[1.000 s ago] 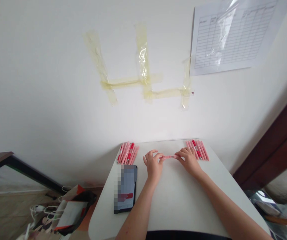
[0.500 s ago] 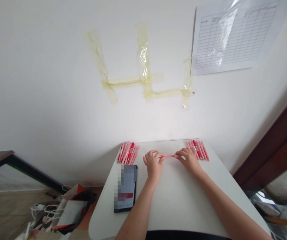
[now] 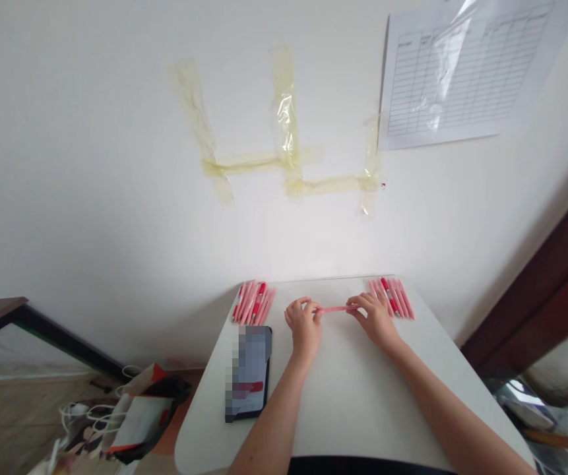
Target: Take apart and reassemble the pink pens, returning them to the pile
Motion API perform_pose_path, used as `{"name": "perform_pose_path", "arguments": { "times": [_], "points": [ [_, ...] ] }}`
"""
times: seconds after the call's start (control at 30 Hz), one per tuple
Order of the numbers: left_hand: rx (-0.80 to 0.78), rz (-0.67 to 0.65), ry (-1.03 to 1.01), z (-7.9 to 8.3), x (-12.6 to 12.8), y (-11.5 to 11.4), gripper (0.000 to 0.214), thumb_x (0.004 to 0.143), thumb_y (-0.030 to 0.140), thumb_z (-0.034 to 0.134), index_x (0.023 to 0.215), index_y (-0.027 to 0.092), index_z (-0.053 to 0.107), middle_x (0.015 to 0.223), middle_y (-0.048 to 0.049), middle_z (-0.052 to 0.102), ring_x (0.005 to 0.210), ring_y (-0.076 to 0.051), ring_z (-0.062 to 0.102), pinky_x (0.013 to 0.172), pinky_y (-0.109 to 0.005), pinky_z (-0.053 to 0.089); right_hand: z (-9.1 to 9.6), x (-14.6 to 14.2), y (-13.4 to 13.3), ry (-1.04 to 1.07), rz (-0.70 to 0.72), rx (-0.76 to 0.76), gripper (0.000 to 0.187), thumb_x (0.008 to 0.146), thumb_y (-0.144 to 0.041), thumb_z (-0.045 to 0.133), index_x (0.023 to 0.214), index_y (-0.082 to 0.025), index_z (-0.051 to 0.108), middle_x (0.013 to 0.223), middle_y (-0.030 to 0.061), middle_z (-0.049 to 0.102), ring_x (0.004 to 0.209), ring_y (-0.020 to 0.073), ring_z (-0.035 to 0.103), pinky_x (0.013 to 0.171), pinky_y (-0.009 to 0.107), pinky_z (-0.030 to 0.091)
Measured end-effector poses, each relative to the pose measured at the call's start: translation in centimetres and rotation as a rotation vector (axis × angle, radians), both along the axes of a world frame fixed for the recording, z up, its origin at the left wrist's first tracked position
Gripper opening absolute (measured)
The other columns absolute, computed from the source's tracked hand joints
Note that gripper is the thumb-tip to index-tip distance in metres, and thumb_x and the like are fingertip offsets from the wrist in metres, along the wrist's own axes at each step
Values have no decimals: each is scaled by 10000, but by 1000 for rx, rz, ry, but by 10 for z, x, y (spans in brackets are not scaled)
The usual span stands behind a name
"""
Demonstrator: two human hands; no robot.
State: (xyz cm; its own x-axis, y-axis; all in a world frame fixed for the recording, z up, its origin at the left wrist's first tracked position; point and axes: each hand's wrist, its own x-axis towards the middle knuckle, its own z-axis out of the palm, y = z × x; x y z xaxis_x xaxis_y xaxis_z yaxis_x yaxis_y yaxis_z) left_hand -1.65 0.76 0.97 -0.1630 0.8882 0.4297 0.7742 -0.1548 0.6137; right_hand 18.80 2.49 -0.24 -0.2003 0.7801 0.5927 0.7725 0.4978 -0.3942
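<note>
Between my two hands a slim pink pen (image 3: 334, 309) lies level above the middle of the white table (image 3: 357, 396). My left hand (image 3: 304, 323) pinches its left end between thumb and fingers. At the other end, my right hand (image 3: 373, 320) closes thumb and fingertips on it. Left of my left hand lies a group of several pink and red pens (image 3: 254, 303). Close beside my right hand is another group of pens (image 3: 397, 298), pink with a red one among them.
A phone (image 3: 251, 373) lies on the table's left side, its screen partly pixelated. Behind the table rises a white wall (image 3: 115, 198) with yellowed tape strips (image 3: 286, 119) and a printed sheet (image 3: 462, 79). Bags and cables (image 3: 135, 415) lie on the floor at left.
My hands have drawn very slightly apart, so a little more of the pink pen shows between them. Both pen groups and the phone stay in place.
</note>
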Motion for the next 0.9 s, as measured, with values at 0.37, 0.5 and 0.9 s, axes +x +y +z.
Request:
{"name": "perform_pose_path", "arguments": {
  "times": [0.37, 0.5, 0.9],
  "points": [
    [32, -8, 3, 3, -1, 0, 76, 875, 255, 652, 891, 262, 726, 1173, -55, 611, 1189, -258, 501, 1083, -489, 369, -2, 2, 2, -14, -51, 37, 314, 992, -517, 514, 1093, -308, 727, 921, 61, 678, 975, 276, 608, 983, 483, 423],
    [36, 14, 10, 1, -1, 0, 79, 872, 242, 652, 885, 255, 729, 1183, -59, 611, 1196, -262, 499, 1083, -494, 373, -4, 3, 3, 26, -51, 46, 339, 963, -488, 576, 1230, -288, 635, 1004, 62, 689, 1060, 294, 591, 1033, 507, 394],
    [74, 7, 8, -2, -2, 3, 60, 859, 231, 665, 879, 249, 718, 1135, -51, 632, 1154, -247, 531, 1061, -471, 396, -5, 8, 7, -3, -69, 70, 297, 1007, -499, 489, 1014, -300, 708, 927, 52, 684, 974, 277, 576, 1044, 531, 351]
  ]
}}
